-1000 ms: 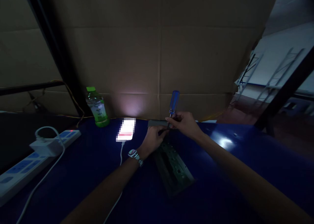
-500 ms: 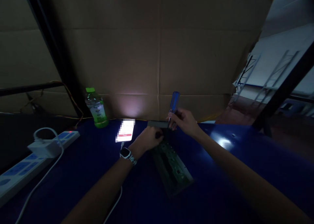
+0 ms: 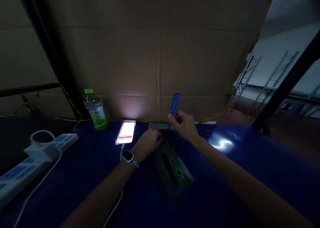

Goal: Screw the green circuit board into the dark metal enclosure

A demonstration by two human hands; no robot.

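A blue-handled screwdriver (image 3: 175, 102) is in my right hand (image 3: 184, 124), handle up and shaft pointing down toward the far end of a green circuit board (image 3: 176, 164). The board lies in a dark frame on the blue table. My left hand (image 3: 150, 139), with a watch on the wrist, is closed at the board's far left end; what its fingers grip there is too dark to make out. Behind both hands a grey flat piece (image 3: 158, 125) shows at the table's back edge.
Left of my hands lies a lit phone (image 3: 126, 133) on a white cable. Farther left stand a green-capped bottle (image 3: 97, 111) and a white power strip (image 3: 16, 174) with a plugged-in charger (image 3: 42, 150). Cardboard (image 3: 120, 61) rises behind the table (image 3: 225, 188).
The whole view has shifted slightly. My right hand still holds the screwdriver, its fingers now closer round the lower handle. The fingers of my left hand have turned a little at the board's end.
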